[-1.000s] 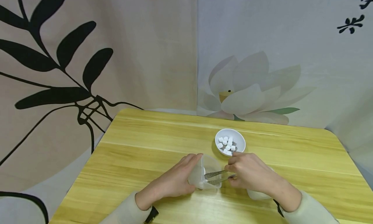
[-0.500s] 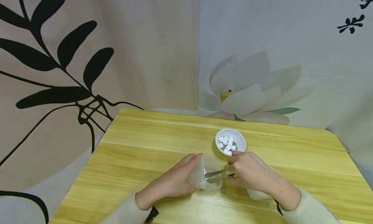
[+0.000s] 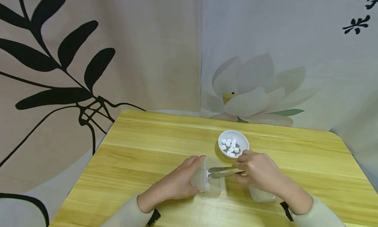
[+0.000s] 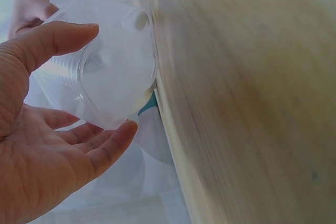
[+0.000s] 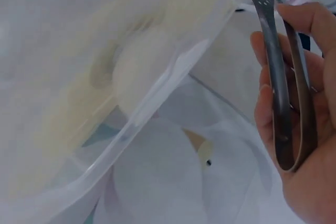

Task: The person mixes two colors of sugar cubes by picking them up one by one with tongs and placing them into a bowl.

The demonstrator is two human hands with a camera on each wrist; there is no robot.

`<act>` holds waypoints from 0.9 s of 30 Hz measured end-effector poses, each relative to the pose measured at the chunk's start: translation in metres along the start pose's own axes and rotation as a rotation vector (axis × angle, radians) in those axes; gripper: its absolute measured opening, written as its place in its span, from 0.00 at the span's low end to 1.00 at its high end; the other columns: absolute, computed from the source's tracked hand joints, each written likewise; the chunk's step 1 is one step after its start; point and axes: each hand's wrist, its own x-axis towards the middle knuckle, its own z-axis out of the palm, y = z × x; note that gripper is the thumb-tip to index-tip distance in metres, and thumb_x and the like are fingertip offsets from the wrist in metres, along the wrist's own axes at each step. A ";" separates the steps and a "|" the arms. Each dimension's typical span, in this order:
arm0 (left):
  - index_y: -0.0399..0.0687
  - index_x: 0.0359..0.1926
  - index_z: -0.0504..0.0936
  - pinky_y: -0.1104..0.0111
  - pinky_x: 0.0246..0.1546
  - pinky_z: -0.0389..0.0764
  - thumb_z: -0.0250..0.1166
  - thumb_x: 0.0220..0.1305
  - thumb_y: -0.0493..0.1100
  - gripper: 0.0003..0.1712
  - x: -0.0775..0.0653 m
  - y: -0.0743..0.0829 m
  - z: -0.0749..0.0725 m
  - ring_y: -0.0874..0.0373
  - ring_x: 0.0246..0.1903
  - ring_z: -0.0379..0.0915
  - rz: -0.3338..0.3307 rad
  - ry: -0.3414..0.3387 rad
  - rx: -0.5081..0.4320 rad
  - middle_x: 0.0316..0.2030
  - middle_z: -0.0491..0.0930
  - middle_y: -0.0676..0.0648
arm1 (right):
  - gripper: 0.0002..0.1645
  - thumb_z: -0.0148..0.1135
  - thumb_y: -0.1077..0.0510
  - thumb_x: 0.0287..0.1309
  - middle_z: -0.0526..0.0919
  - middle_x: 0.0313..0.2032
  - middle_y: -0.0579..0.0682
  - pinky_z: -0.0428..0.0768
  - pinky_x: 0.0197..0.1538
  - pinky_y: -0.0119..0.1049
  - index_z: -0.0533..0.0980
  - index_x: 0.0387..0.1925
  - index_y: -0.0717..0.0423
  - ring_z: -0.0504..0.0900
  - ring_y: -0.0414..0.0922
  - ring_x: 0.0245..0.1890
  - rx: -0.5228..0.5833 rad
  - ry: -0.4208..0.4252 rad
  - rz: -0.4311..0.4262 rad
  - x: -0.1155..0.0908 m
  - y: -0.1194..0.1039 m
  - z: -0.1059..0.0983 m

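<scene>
My left hand point(image 3: 180, 181) grips a clear plastic container point(image 3: 198, 181), tilted with its mouth facing right. In the left wrist view the thumb and fingers wrap the container point(image 4: 113, 61) from opposite sides. My right hand point(image 3: 257, 171) holds metal tongs point(image 3: 220, 175), whose perforated tips lie at the container's mouth, slightly apart. A small white patch shows beside the tips; I cannot tell whether they pinch anything. The right wrist view shows the bent end of the tongs point(image 5: 287, 156) against the palm of the right hand point(image 5: 317, 87).
A white bowl point(image 3: 242, 140) with several small white cubes stands behind the right hand. A second translucent container point(image 3: 261, 196) sits under the right hand, partly hidden by it. Both stand on the wooden table point(image 3: 153, 141), before a printed curtain point(image 3: 159, 56).
My right hand has shifted a little right and away from me, and the tongs' tips have risen inside the container's mouth and come closer together. The left hand keeps its place.
</scene>
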 end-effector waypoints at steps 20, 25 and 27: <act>0.43 0.82 0.52 0.55 0.67 0.73 0.76 0.51 0.31 0.61 0.000 0.001 -0.003 0.53 0.69 0.62 0.019 0.020 0.008 0.73 0.63 0.45 | 0.14 0.66 0.50 0.58 0.89 0.31 0.44 0.77 0.24 0.30 0.90 0.32 0.54 0.84 0.43 0.28 0.022 0.283 0.205 -0.039 0.052 -0.019; 0.43 0.82 0.52 0.56 0.67 0.74 0.75 0.52 0.31 0.61 0.000 0.000 -0.001 0.53 0.68 0.62 0.013 0.016 0.004 0.73 0.63 0.45 | 0.14 0.66 0.50 0.57 0.90 0.31 0.46 0.78 0.22 0.34 0.90 0.33 0.55 0.85 0.46 0.29 -0.025 0.271 0.260 -0.045 0.058 -0.016; 0.44 0.83 0.52 0.56 0.66 0.74 0.75 0.52 0.31 0.61 0.000 0.000 0.000 0.53 0.68 0.63 0.012 0.014 0.004 0.73 0.63 0.45 | 0.13 0.68 0.52 0.53 0.90 0.31 0.47 0.78 0.22 0.35 0.90 0.33 0.56 0.85 0.47 0.29 -0.040 0.263 0.286 -0.047 0.059 -0.016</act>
